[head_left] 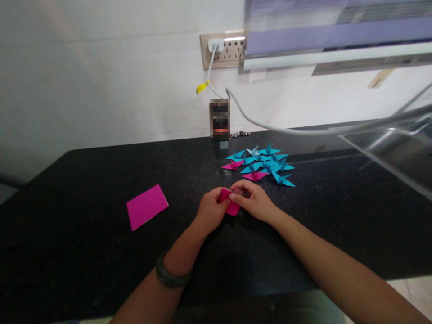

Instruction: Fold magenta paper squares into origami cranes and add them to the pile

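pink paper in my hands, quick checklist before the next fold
1. Small folded pink paper piece pinched by both hands: ok.
2. Left hand and right hand over the black speckled stone counter: ok.
3. Crease alignment: cannot tell, fingers cover it.
4. Flat pink paper stack lies apart to the left, within view: ok.
5. Pile of finished blue and pink paper cranes sits behind the hands, not touching them: ok.
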`<state>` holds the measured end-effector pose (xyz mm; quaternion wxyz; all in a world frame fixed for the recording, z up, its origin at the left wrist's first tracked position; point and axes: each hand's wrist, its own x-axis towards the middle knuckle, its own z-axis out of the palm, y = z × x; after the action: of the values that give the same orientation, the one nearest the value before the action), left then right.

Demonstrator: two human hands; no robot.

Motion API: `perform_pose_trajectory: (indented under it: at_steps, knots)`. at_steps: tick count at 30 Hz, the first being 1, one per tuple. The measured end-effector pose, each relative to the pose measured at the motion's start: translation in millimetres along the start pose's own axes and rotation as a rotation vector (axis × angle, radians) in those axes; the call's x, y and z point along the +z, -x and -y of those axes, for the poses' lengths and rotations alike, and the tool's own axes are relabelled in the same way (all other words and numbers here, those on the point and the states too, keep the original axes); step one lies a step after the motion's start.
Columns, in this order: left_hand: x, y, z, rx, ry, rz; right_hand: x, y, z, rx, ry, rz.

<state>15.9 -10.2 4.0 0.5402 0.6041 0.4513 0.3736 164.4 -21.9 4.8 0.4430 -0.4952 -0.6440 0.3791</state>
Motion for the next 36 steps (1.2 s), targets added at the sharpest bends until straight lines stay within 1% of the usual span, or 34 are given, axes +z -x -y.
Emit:
perform_pose_trajectory:
  at_steps: [2, 5, 7, 9, 11, 13, 15, 17, 21, 24, 29, 32, 36]
  knots:
    - [1.8, 0.9, -2.7, -0.022, 0.073, 0.004, -0.1, -0.5, -2.2, 0.001, 0.026, 0.032]
    - [3.6, 1.5, -4.7, -0.037, 0.156, -0.004, 0.0, 0.3, -3.7, -0.054, 0.125, 0.004]
    - [4.0, 1.7, -5.1, -0.026, 0.193, 0.002, 1.1, 0.9, -4.5, -0.072, 0.167, -0.037]
    - [4.0, 1.9, -5.5, -0.023, 0.246, 0.010, 2.9, 1.1, -5.7, -0.061, 0.174, -0.111]
    - [3.8, 2.1, -6.0, -0.052, 0.296, 0.012, 5.1, 1.2, -7.0, -0.029, 0.146, -0.185]
    - [3.5, 1.9, -6.5, -0.092, 0.298, 0.008, 7.0, 1.3, -7.5, 0.011, 0.108, -0.210]
    - [3.1, 1.3, -6.1, -0.096, 0.247, 0.004, 8.0, 1.6, -6.7, 0.033, 0.095, -0.185]
    - [2.5, 0.3, -4.3, -0.066, 0.168, -0.003, 7.8, 2.2, -5.0, 0.027, 0.126, -0.147]
    - [1.3, -1.3, 1.6, 0.006, 0.045, -0.019, 5.2, 3.2, -2.8, -0.078, 0.275, -0.112]
    - [1.0, -1.2, 4.0, 0.012, 0.014, -0.026, 3.9, 3.4, -2.9, -0.136, 0.340, -0.109]
    - [1.0, 0.0, 0.7, 0.019, -0.006, -0.020, 3.8, 3.1, 0.9, -0.135, 0.392, -0.118]
    - [1.1, -0.2, -1.3, -0.018, 0.021, -0.016, 3.9, 2.7, 2.8, -0.119, 0.368, -0.117]
    - [1.7, -0.9, -1.9, -0.092, 0.065, -0.050, 4.5, 2.0, -0.4, -0.042, 0.237, -0.095]
